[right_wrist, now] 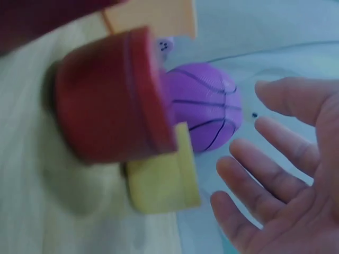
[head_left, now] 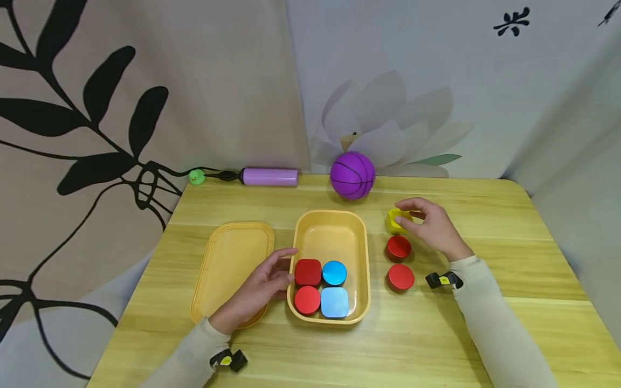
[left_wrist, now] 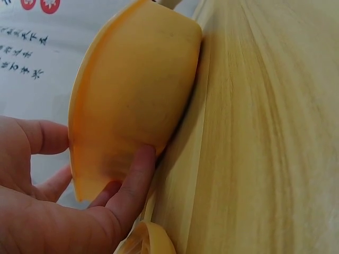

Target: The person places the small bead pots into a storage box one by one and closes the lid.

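Note:
At the left side of a yellow plastic box (head_left: 331, 215), my left hand (head_left: 262, 288) touches the outer wall and rim with extended fingers, also seen on the wall in the left wrist view. Inside the box sit a red square container (head_left: 308, 272), a red round one (head_left: 307, 300), a blue round one (head_left: 335, 273) and a light blue square one (head_left: 335, 302). My right hand (head_left: 432, 223) hovers over a small yellow container (head_left: 399, 221), thumb and fingers apart; the right wrist view shows a gap between them. Two red round containers (head_left: 399, 248) stand nearer me.
A yellow lid (head_left: 237, 264) lies left of the box, partly under my left forearm. At the table's back edge are a purple basketball (head_left: 352, 175) and a lilac pump-like cylinder (head_left: 269, 177) with a green ball (head_left: 196, 177) by its tip. A patterned curtain (head_left: 233, 81) hangs behind.

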`<state>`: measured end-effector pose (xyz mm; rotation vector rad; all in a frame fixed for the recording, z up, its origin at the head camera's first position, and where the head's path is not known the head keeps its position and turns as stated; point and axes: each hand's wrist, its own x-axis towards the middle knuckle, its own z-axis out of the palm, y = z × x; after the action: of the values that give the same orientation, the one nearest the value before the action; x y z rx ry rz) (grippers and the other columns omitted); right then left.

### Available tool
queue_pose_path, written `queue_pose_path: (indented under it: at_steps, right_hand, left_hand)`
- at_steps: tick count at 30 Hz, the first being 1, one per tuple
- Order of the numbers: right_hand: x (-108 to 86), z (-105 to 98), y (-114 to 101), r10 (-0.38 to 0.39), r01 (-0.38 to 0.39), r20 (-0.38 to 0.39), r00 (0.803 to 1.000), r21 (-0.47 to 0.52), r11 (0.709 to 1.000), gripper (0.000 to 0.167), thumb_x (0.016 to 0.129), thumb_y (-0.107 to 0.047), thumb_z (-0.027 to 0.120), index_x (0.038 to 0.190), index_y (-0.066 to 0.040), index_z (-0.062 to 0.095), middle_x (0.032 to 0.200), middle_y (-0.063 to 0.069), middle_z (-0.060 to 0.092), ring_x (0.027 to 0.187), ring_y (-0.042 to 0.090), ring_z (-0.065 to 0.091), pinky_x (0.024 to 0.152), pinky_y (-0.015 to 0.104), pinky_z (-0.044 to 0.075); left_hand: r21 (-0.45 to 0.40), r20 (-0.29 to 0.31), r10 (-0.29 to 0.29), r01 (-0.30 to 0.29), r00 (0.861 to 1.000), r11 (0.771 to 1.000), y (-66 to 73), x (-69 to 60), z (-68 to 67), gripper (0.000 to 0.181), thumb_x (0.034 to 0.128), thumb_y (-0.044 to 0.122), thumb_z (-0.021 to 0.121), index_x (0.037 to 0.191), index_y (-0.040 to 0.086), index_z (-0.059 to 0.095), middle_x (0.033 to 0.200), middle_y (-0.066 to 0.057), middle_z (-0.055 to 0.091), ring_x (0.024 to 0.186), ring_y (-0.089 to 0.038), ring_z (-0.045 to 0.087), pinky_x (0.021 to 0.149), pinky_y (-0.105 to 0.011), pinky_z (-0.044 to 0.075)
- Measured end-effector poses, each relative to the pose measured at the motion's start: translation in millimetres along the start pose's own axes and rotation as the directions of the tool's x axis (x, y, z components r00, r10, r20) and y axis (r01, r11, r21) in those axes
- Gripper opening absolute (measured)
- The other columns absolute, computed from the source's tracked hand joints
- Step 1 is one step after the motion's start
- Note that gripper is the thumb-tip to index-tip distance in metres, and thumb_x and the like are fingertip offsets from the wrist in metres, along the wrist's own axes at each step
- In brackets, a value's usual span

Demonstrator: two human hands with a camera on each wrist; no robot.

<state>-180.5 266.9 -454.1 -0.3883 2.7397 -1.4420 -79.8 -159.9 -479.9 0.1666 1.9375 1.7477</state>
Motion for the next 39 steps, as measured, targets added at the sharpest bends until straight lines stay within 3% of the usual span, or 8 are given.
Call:
queue_pose_path:
  at_steps: [6, 13, 22, 30, 39]
  right_hand:
    - [1.5, -3.0, 16.3, 0.031, -0.031, 0.001, 1.000, 0.013, 0.999, 0.046, 0.099, -0.022, 0.076, 0.139, -0.001, 0.063, 0.140, 0.019, 0.065, 0.135, 0.039, 0.058, 0.115, 0.061, 0.045]
    - [-1.4, -6.1, 30.5, 0.106, -0.108, 0.086, 0.991, 0.021, 0.994, 0.059, 0.099, -0.023, 0.077, 0.151, -0.002, 0.055, 0.157, 0.017, 0.052, 0.146, 0.038, 0.050, 0.114, 0.054, 0.047]
    - [0.9, -5.3, 41.2, 0.103, -0.098, 0.159, 0.982, -0.038, 0.994, 0.067, 0.099, -0.024, 0.076, 0.157, -0.005, 0.048, 0.161, 0.021, 0.047, 0.144, 0.046, 0.050, 0.115, 0.056, 0.046]
    - [0.5, -2.6, 41.8, 0.108, -0.098, 0.159, 0.981, -0.071, 0.993, 0.068, 0.101, -0.022, 0.074, 0.159, -0.004, 0.044, 0.160, 0.024, 0.047, 0.139, 0.047, 0.052, 0.113, 0.059, 0.047]
    - [-0.7, -6.7, 38.1, 0.101, -0.093, 0.111, 0.989, -0.081, 0.992, 0.066, 0.100, -0.024, 0.075, 0.158, -0.005, 0.046, 0.161, 0.021, 0.047, 0.140, 0.045, 0.052, 0.108, 0.055, 0.052]
  left_hand:
    - [-0.004, 0.008, 0.004, -0.004, 1.000, 1.000, -0.9, 0.9, -1.6, 0.057, 0.1082, 0.019, 0.059, 0.160, 0.030, 0.038, 0.152, -0.018, 0.050, 0.126, -0.029, 0.063, 0.091, -0.043, 0.061]
    - [-0.021, 0.033, 0.013, -0.012, 0.999, 1.000, -2.0, 1.9, -1.5, 0.059, 0.1087, 0.020, 0.059, 0.162, 0.026, 0.035, 0.152, -0.020, 0.048, 0.127, -0.029, 0.062, 0.092, -0.043, 0.062]
    - [-0.021, 0.022, 0.007, -0.006, 1.000, 1.000, -1.5, 2.1, -1.7, 0.059, 0.1080, 0.019, 0.059, 0.162, 0.027, 0.036, 0.152, -0.020, 0.049, 0.127, -0.029, 0.062, 0.093, -0.044, 0.062]
    - [-0.034, 0.032, 0.010, -0.009, 0.999, 0.999, -1.7, 0.4, -1.5, 0.059, 0.1091, 0.020, 0.058, 0.162, 0.028, 0.035, 0.151, -0.021, 0.048, 0.128, -0.030, 0.061, 0.095, -0.045, 0.062]
    - [-0.024, 0.028, 0.008, -0.007, 1.000, 1.000, -0.7, 1.3, -1.1, 0.058, 0.1097, 0.021, 0.057, 0.162, 0.027, 0.035, 0.154, -0.020, 0.047, 0.129, -0.031, 0.060, 0.095, -0.044, 0.061]
